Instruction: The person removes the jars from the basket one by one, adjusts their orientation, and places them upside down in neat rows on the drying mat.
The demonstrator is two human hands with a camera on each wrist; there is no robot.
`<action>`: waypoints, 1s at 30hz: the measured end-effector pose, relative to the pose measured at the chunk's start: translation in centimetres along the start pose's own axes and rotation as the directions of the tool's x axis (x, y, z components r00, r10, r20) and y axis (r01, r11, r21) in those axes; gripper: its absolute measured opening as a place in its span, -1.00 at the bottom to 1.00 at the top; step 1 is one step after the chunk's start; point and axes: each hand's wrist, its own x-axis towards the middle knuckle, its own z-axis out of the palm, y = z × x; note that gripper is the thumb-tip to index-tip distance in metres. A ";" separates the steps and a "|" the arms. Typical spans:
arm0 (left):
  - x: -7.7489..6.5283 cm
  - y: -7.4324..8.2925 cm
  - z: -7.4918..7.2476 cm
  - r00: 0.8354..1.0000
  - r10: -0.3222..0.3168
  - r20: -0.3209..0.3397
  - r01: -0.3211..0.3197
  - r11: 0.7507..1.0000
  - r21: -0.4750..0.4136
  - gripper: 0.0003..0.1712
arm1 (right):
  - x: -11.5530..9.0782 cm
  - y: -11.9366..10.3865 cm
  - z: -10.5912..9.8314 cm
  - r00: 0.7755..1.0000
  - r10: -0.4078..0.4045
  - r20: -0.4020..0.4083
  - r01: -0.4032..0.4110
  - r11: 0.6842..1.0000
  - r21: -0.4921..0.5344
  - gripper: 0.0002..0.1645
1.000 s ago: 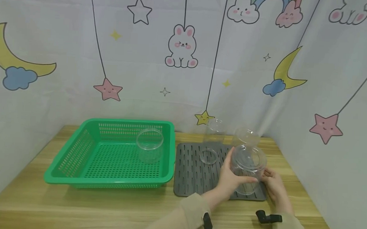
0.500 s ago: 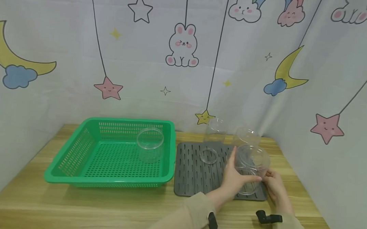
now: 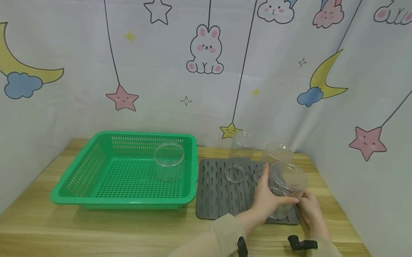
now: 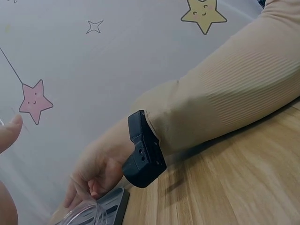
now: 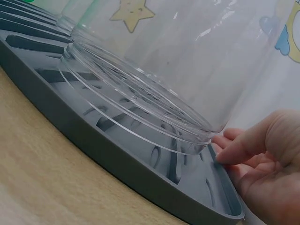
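A clear plastic jar [image 3: 289, 179] leans to the right over the dark grey ridged mat [image 3: 217, 196]. My left hand [image 3: 264, 200] holds its left side, fingers toward the back and thumb stretched across the front. With bent fingers, my right hand [image 3: 311, 213] grips low on its right side, by the mat's edge. In the right wrist view the jar's ringed lower end [image 5: 140, 103] sits at a slant close over the mat, and the right thumb and fingertips meet its rim. The far fingers of the left hand are partly hidden.
Behind the held jar stand two more clear jars, one at the right [image 3: 277, 152] and one further left [image 3: 243, 145]. A green basket [image 3: 193, 174] on the left contains another clear jar [image 3: 168, 163]. The wooden table [image 3: 125, 236] ends at a patterned curtain [image 3: 158, 115].
The jar's upper end has tipped further right while its lower end stayed almost in place. My left hand has moved right along with it; the right hand has hardly moved.
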 end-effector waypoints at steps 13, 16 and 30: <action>0.5 -0.3 0.1 0.996 0.069 0.059 -0.073 0.995 0.073 0.39 | -0.3 0.1 -0.3 0.999 -0.050 0.021 0.046 0.987 0.157 -0.71; 0.5 -0.4 0.0 0.993 0.089 0.072 -0.095 0.992 0.084 0.38 | -0.3 0.2 -0.3 0.998 -0.053 0.027 0.048 0.985 0.168 -0.67; 0.4 -0.4 -0.4 0.995 0.045 0.088 -0.052 0.995 0.088 0.42 | -0.4 0.0 -0.1 0.998 -0.055 0.020 0.051 0.988 0.147 -0.70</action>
